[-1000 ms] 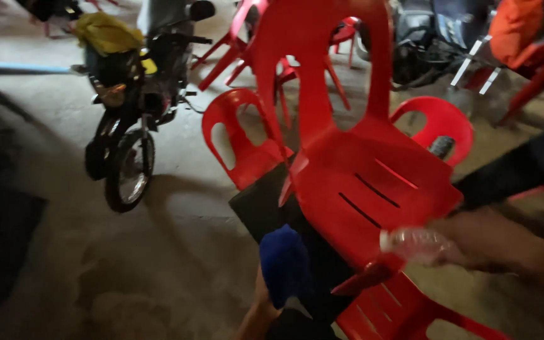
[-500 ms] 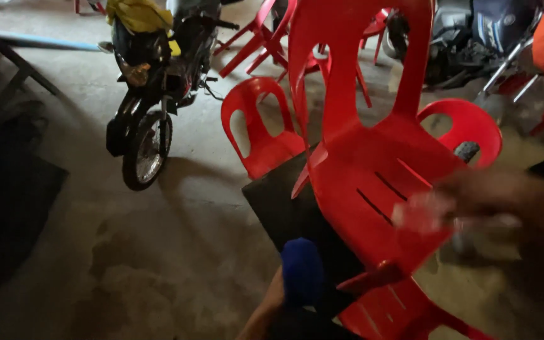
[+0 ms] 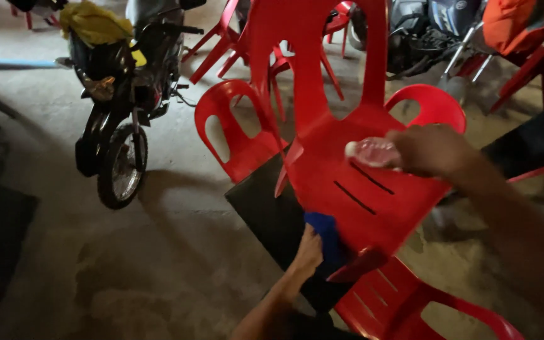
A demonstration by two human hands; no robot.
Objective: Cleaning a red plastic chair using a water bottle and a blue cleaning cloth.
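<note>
A red plastic chair [image 3: 347, 170] stands tilted on a dark table corner [image 3: 266, 208], with its seat facing me. My left hand [image 3: 308, 252] grips a blue cloth [image 3: 327, 234] at the seat's lower front edge. My right hand [image 3: 429, 150] holds a small clear plastic bottle [image 3: 370, 151] over the middle of the seat, its neck pointing left.
Another red chair [image 3: 423, 302] lies under the first at the bottom right. A motorcycle [image 3: 124, 107] carrying a yellow bag [image 3: 92, 22] is parked at the left on the concrete floor. More red chairs [image 3: 240, 38] and a scooter [image 3: 423, 31] stand behind.
My right hand with the bottle has risen from the seat's lower right to its middle. The left hand with the cloth stays at the front edge. The view has shifted.
</note>
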